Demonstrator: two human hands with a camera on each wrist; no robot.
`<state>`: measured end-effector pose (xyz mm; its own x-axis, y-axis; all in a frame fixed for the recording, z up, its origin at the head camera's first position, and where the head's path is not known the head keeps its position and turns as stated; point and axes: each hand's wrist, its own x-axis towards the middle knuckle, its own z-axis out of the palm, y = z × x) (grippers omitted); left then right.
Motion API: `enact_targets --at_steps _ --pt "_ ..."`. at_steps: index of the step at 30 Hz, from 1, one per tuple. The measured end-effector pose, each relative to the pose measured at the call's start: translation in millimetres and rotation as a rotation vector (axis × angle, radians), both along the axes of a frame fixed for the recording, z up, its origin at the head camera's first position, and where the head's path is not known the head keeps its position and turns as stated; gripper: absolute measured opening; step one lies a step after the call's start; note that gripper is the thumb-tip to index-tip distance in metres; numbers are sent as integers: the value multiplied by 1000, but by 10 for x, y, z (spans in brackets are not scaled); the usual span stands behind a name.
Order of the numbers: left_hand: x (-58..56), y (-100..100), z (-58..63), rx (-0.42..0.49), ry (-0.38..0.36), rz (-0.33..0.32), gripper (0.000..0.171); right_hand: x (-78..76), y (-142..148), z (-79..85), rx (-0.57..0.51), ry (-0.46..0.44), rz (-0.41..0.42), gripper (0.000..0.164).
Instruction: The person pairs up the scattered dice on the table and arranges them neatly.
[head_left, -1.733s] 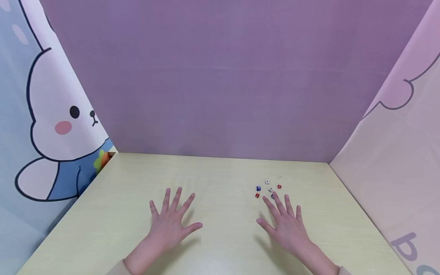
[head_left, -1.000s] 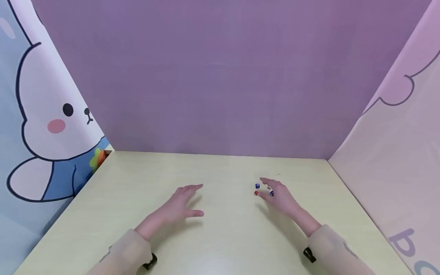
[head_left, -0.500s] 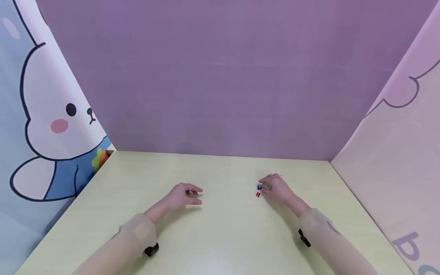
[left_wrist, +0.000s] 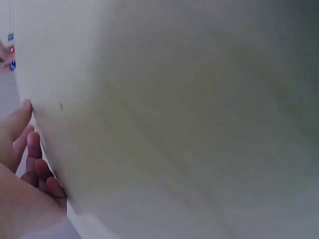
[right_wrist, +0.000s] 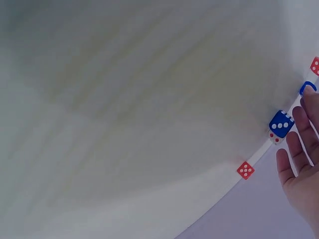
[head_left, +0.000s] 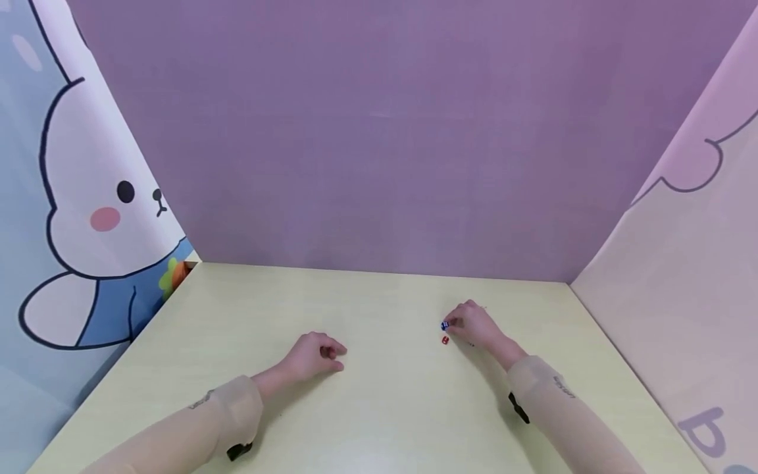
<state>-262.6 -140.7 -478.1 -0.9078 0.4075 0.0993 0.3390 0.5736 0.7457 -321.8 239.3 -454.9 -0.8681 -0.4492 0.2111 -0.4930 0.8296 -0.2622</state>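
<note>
My right hand (head_left: 476, 326) is low over the table at the right, its thumb and index finger pinching a blue die (head_left: 445, 326). A red die (head_left: 445, 340) lies just in front of it. In the right wrist view, another blue die (right_wrist: 280, 124) with white pips sits by the fingers, a white die (right_wrist: 274, 139) partly hidden behind it. A second red die (right_wrist: 245, 170) lies apart, beyond the fingertips. My left hand (head_left: 309, 357) hovers near the table's middle-left, fingers loosely curled, holding nothing.
The pale wooden table (head_left: 379, 408) is bounded by a purple panel (head_left: 379, 145) at the back. Printed cloths hang on both sides, the left one (head_left: 106, 178) with a cartoon rabbit. Dark straps (head_left: 519, 408) show under the sleeves.
Both hands have gone from spread fingers to bent ones. The right hand has reached forward over the dice and closed on a blue one; the left has turned on its side and curled.
</note>
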Motion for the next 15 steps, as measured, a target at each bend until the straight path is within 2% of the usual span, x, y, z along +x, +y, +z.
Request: enact_targets --at_steps 7,10,15 --pt "58 33 -34 8 29 5 27 -28 -137 -19 -7 -37 -7 15" --pt "70 50 -37 8 47 0 29 -37 -216 5 12 -54 20 15" --pt "89 97 -44 3 69 -4 29 -10 -361 14 45 -29 74 13"
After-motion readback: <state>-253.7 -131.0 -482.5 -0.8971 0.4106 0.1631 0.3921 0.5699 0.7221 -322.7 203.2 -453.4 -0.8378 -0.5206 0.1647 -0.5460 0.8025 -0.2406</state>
